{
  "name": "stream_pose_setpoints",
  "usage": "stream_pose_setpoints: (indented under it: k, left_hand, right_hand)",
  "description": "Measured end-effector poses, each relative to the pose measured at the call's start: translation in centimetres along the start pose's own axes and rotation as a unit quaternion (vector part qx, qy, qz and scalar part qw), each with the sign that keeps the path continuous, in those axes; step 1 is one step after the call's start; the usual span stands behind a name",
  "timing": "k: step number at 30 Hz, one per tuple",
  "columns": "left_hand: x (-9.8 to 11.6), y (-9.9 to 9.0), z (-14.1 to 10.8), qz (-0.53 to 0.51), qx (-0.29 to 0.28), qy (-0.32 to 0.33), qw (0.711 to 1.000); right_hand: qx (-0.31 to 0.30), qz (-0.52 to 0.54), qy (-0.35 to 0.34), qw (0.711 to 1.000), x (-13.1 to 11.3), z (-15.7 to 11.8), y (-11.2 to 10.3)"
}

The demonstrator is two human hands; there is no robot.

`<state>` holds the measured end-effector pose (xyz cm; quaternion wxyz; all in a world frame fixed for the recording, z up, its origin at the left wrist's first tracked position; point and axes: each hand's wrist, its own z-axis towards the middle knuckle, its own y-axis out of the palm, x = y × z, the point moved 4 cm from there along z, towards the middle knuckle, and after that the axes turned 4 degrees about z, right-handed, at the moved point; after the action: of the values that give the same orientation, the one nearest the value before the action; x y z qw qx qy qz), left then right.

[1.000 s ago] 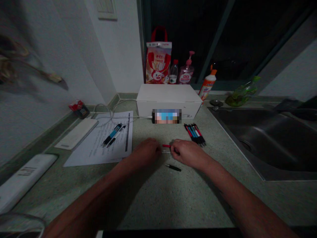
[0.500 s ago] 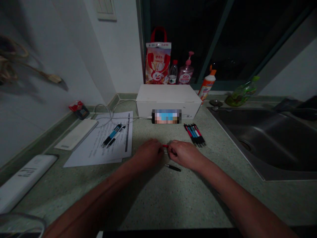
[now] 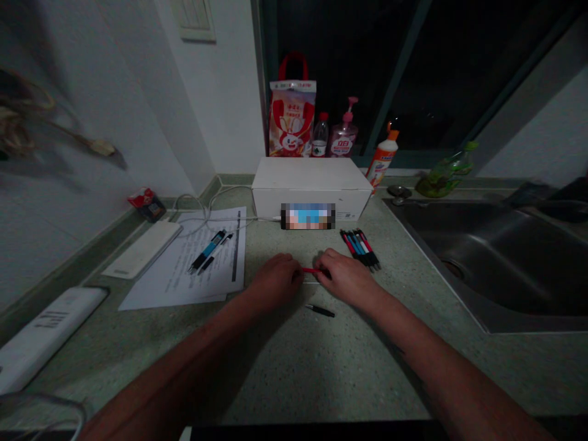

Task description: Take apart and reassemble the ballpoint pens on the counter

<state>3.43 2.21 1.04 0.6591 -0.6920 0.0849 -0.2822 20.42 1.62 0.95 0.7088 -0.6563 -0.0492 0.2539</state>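
"Since you have the view, what is the right hand (image 3: 349, 278) doing on the speckled green stone desk (image 3: 294, 373)?"

"Its fingertips (image 3: 327, 271) pinch a slim red pen barrel (image 3: 311, 270), which lies crosswise between both hands, straight in front of the white cardboard box (image 3: 312, 188)."

"And the left hand (image 3: 275, 283)?"

"Curled, fingers pressed together, its knuckles toward the box and its tips at the barrel's other end. Whether it grips, I cannot tell."

"What lies close by?"

"Just under the barrel, a thin pale rod (image 3: 311, 282), and nearer the person, a short black pen section (image 3: 320, 310). Right of the box's front, a tight row of red-and-blue pens (image 3: 361, 249). Left of it, white printed papers (image 3: 220, 275) carrying a blue-and-black pen (image 3: 206, 251)."
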Motion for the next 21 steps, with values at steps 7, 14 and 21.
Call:
stream_pose_setpoints:
  k: [7, 14, 21]
  left_hand:
    - [-1.3, -0.4, 0.1, 0.003, -0.001, -0.034, 0.999]
    - [-1.2, -0.1, 0.2, -0.016, -0.004, -0.035, 0.999]
    - [-1.3, 0.4, 0.0, -0.059, 0.045, -0.01, 0.997]
  right_hand:
    - [-0.006, -0.003, -0.018, 1.0, 0.2, -0.1, -0.2]
    - [-0.02, 0.016, -0.028, 0.999, -0.3, -0.1, -0.2]
    - [-0.024, 0.02, -0.048, 0.998, -1.0, -0.2, -0.4]
